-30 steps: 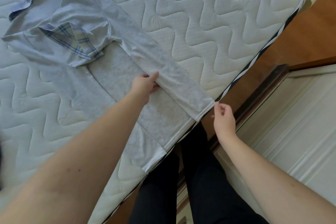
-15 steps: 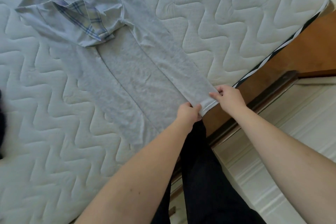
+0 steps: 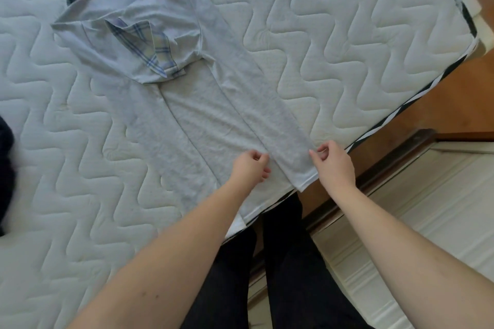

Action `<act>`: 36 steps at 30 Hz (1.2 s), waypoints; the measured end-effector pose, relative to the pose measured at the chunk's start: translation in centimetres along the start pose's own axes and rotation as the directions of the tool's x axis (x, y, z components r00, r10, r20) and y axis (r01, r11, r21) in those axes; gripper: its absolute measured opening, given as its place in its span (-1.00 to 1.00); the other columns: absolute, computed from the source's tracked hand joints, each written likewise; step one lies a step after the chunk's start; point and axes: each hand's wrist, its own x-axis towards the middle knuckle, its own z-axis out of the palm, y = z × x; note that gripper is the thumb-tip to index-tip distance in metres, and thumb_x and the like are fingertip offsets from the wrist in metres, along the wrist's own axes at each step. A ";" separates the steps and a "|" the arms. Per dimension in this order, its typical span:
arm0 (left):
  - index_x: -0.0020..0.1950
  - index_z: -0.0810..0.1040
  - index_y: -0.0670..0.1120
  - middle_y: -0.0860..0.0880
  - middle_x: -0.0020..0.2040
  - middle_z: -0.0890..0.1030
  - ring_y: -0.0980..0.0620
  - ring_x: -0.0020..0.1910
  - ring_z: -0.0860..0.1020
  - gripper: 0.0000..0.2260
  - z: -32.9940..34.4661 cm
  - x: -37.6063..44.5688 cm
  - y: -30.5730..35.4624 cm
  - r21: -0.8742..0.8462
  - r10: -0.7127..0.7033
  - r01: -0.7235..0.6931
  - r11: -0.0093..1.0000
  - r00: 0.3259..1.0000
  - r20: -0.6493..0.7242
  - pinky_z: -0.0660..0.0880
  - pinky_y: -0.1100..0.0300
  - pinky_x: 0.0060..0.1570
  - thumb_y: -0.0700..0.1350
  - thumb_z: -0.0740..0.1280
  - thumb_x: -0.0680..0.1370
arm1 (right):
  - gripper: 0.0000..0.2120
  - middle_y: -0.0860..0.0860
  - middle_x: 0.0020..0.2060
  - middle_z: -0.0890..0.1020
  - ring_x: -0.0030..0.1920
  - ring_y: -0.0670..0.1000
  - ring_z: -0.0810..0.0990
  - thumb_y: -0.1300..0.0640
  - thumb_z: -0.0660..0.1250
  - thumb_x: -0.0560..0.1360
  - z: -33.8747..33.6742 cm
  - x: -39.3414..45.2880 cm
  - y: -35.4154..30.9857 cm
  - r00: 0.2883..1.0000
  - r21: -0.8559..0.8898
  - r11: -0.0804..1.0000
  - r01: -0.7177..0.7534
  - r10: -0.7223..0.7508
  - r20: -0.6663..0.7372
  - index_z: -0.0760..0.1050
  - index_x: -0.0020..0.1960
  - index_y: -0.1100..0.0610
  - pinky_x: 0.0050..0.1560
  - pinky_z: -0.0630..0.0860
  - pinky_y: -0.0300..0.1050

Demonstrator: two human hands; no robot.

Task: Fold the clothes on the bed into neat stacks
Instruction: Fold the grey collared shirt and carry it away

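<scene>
Presently: grey shirt (image 3: 213,120) flat on bed (image 3: 334,48), both sides folded inward.
Head view: left hand (image 3: 251,168) pinches the folded right panel's inner edge near the hem; right hand (image 3: 334,165) pinches its outer edge, by the bed's side. Plaid-cuffed sleeve (image 3: 149,48) lies across the chest. Dark garment (image 3: 5,168) at left edge.
</scene>
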 end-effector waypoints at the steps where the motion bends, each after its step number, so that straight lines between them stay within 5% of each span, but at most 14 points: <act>1: -0.08 0.51 -0.15 -0.09 -0.28 0.61 0.04 -0.40 0.54 -0.83 -1.3 0.5 0.5 -0.044 0.012 -0.013 0.999 1.000 -0.020 0.51 0.18 -0.34 -0.08 0.27 0.63 | -0.84 -0.12 -0.20 0.51 -0.22 -0.15 0.48 -0.06 0.32 0.56 0.1 0.1 -1.0 0.999 0.025 0.999 0.025 -0.026 0.028 0.43 -0.01 0.01 -0.31 0.36 -0.23; 7: -0.05 0.50 -0.15 -0.11 -0.15 0.60 0.08 -0.35 0.56 -0.90 -7.4 3.0 3.8 -0.227 0.063 -0.090 0.970 0.990 -0.127 0.52 0.29 -0.35 -0.16 0.25 0.63 | -0.83 -0.11 -0.12 0.58 -0.14 -0.13 0.53 0.04 0.32 0.58 -0.1 1.3 -6.9 0.975 0.144 0.981 0.133 -0.155 0.158 0.52 0.15 0.03 -0.20 0.37 -0.32; 15: 0.18 0.54 -0.15 -0.06 -0.07 0.62 0.02 -0.07 0.60 -0.81 -11.4 7.9 8.4 -0.360 0.045 -0.147 0.921 0.960 -0.278 0.58 0.12 0.06 -0.14 0.33 0.58 | -0.78 0.04 0.05 0.65 0.04 -0.05 0.59 0.20 0.31 0.59 3.1 6.2 -15.6 0.947 0.343 0.920 0.188 -0.263 0.186 0.57 0.22 0.16 0.06 0.42 -0.34; 19: 0.17 0.51 -0.18 -0.13 0.00 0.66 -0.01 -0.07 0.67 -0.71 -12.3 10.8 12.5 -0.489 0.008 -0.149 0.860 0.960 -0.279 0.63 0.15 -0.06 -0.07 0.43 0.53 | -0.77 0.06 0.07 0.67 0.09 -0.01 0.61 0.23 0.29 0.59 4.2 10.3 -18.6 0.934 0.405 0.896 0.184 -0.288 0.212 0.56 0.22 0.15 0.19 0.48 -0.18; 22: 0.14 0.58 -0.23 -0.15 0.04 0.67 -0.13 0.03 0.64 -0.55 -12.7 12.3 15.3 -0.385 -0.053 -0.076 0.920 0.948 -0.313 0.60 -0.02 0.09 0.01 0.57 0.39 | -0.78 0.05 0.05 0.67 0.11 0.02 0.63 0.24 0.28 0.59 4.3 12.5 -19.6 0.932 0.449 0.883 0.138 -0.270 0.243 0.55 0.21 0.14 0.25 0.49 -0.08; 24: -0.01 0.60 -0.15 -0.09 -0.02 0.66 -0.11 0.01 0.62 -0.66 -12.6 13.0 16.5 -0.250 -0.076 -0.028 0.968 0.914 -0.399 0.58 0.02 0.10 0.01 0.58 0.37 | -0.79 0.05 0.03 0.67 0.10 0.05 0.63 0.24 0.28 0.59 4.3 13.3 -20.0 0.922 0.447 0.886 0.121 -0.267 0.281 0.54 0.20 0.11 0.26 0.49 -0.01; 26: -0.20 0.53 -0.08 -0.09 -0.16 0.62 -0.17 -0.06 0.61 -0.81 -12.6 13.1 17.0 -0.230 -0.104 -0.001 0.973 0.890 -0.444 0.59 0.04 0.02 -0.04 0.50 0.44 | -0.81 0.05 0.00 0.65 0.08 0.08 0.63 0.25 0.28 0.58 4.2 13.7 -20.3 0.917 0.456 0.885 0.095 -0.256 0.305 0.51 0.16 0.07 0.26 0.50 0.06; 31: -0.38 0.49 -0.08 -0.01 -0.49 0.45 -0.07 -0.42 0.41 -0.72 -13.5 11.8 15.3 -0.429 -0.190 -0.017 0.903 0.880 -0.435 0.38 0.17 -0.35 -0.07 0.34 0.53 | -0.84 0.06 0.00 0.68 0.05 0.07 0.65 0.21 0.28 0.58 4.2 14.4 -20.4 0.938 0.411 0.908 0.081 -0.209 0.277 0.52 0.12 0.04 0.23 0.51 0.11; 36: -0.25 0.58 -0.09 0.06 -0.44 0.54 0.04 -0.38 0.50 -0.73 -14.5 9.4 14.4 -0.179 0.065 -0.198 0.964 0.825 -0.561 0.49 0.11 -0.30 0.04 0.28 0.55 | -0.83 0.02 -0.03 0.68 0.02 0.02 0.66 0.19 0.26 0.58 4.4 14.8 -22.9 0.931 0.392 0.911 0.126 -0.245 0.271 0.57 0.12 0.06 0.19 0.54 0.07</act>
